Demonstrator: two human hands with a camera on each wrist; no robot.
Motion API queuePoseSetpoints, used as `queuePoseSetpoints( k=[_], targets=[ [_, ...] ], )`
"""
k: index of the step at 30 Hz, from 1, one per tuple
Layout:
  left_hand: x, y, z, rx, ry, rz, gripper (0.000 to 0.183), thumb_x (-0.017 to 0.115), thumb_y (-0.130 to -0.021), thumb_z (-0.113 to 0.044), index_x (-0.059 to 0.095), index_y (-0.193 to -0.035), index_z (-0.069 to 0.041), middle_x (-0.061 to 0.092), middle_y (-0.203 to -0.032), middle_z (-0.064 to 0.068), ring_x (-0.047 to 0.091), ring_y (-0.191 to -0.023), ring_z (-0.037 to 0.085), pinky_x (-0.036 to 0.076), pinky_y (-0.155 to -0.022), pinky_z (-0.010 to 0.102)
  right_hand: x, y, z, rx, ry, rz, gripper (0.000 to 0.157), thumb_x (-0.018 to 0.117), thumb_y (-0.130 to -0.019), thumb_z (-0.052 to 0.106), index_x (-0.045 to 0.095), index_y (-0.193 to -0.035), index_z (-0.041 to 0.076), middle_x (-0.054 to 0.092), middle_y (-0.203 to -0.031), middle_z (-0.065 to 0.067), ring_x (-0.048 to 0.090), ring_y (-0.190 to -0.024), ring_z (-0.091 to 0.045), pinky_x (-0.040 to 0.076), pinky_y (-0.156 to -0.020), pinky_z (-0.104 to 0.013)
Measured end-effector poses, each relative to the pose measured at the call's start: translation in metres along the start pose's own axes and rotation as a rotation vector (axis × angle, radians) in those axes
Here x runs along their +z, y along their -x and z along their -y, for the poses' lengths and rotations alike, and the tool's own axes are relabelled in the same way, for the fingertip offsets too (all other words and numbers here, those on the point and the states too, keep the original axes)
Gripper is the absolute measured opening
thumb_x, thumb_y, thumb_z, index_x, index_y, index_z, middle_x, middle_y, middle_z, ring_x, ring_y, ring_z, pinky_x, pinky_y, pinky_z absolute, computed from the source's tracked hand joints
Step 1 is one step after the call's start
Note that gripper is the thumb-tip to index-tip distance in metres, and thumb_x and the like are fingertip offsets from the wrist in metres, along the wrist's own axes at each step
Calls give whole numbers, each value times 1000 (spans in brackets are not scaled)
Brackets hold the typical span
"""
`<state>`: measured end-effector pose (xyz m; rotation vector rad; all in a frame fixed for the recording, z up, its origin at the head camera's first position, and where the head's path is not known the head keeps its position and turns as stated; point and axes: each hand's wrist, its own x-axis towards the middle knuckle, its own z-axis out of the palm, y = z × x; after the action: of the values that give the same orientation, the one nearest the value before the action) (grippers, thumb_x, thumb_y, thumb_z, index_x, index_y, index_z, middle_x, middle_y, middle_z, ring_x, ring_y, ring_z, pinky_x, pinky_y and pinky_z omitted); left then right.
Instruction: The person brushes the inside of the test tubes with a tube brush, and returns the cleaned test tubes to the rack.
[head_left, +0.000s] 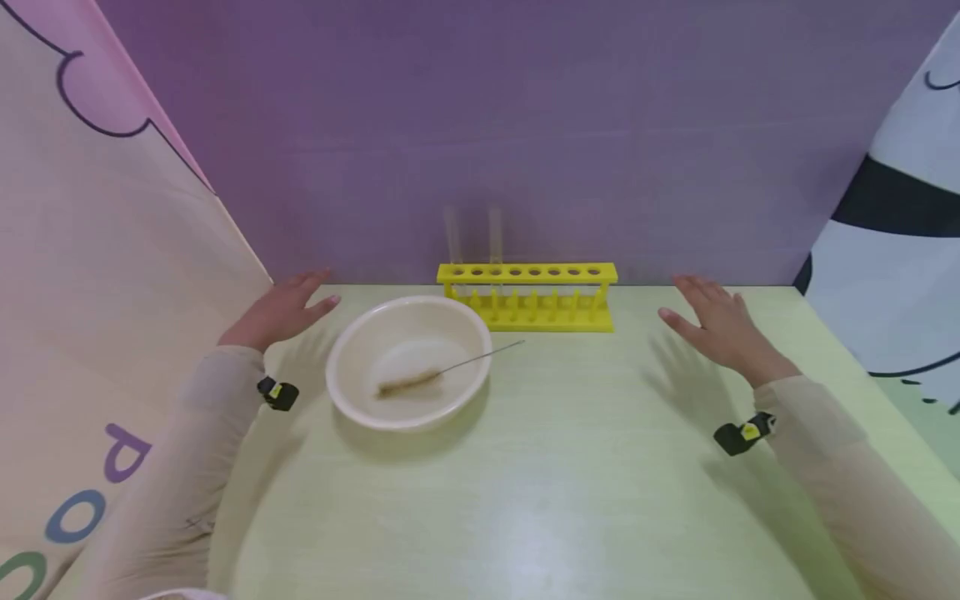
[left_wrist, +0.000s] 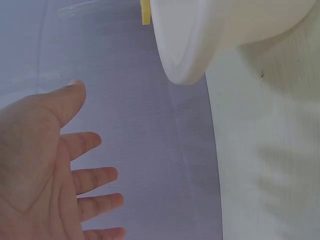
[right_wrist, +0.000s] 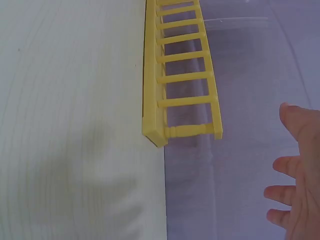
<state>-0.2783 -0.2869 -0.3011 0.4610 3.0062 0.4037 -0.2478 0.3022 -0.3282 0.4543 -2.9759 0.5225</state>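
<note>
Round white bowl (head_left: 422, 337) lies between left hand (head_left: 279, 315), spread near its left side, and right hand (head_left: 723, 327), spread well to its right; yellow plastic rack (head_left: 525, 279) stands behind its right side

A pale tabletop (head_left: 585, 475) with faint wood-like grain is the centre of the setting. Behind it, a purple backdrop (head_left: 525, 125) with soft creases rises. To the tabletop's left stands a cream panel (head_left: 97, 275) bearing a black looping outline, a pink strip (head_left: 133, 83) and purple, blue and green letters. To its right, a whitish panel (head_left: 900, 292) carries a broad black band (head_left: 896, 200). Light leaves a bright glare (head_left: 540, 533) on the tabletop's nearer part.
</note>
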Motion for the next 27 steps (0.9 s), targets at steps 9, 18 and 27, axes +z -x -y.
queuePoseSetpoints(
  k=[9, 18, 27],
  targets=[
    [2, 2, 0, 6, 0, 3, 71, 32, -99, -51, 18, -149, -2, 21, -150, 29, 18, -136, 49, 12, -108, 62, 6, -2, 17, -52, -58, 67, 71, 41, -99, 45, 21, -147, -3, 21, -149, -31, 15, -135, -50, 6, -103, -71],
    [5, 4, -1, 17, 38, 13, 73, 32, -99, -52, 16, -149, -2, 20, -151, 26, 20, -138, 44, 17, -110, 57, 17, -5, 39, -80, -108, 119, 70, 41, -99, 45, 21, -148, 0, 21, -150, -27, 15, -138, -46, 5, -105, -68],
    [8, 9, -4, 5, 65, 27, 72, 32, -98, -53, 17, -150, -5, 24, -150, 25, 23, -136, 43, 20, -109, 57, 28, -4, 58, -100, -167, 173, 73, 47, -96, 45, 21, -148, 0, 20, -151, -26, 15, -138, -44, 10, -108, -63]
  ],
)
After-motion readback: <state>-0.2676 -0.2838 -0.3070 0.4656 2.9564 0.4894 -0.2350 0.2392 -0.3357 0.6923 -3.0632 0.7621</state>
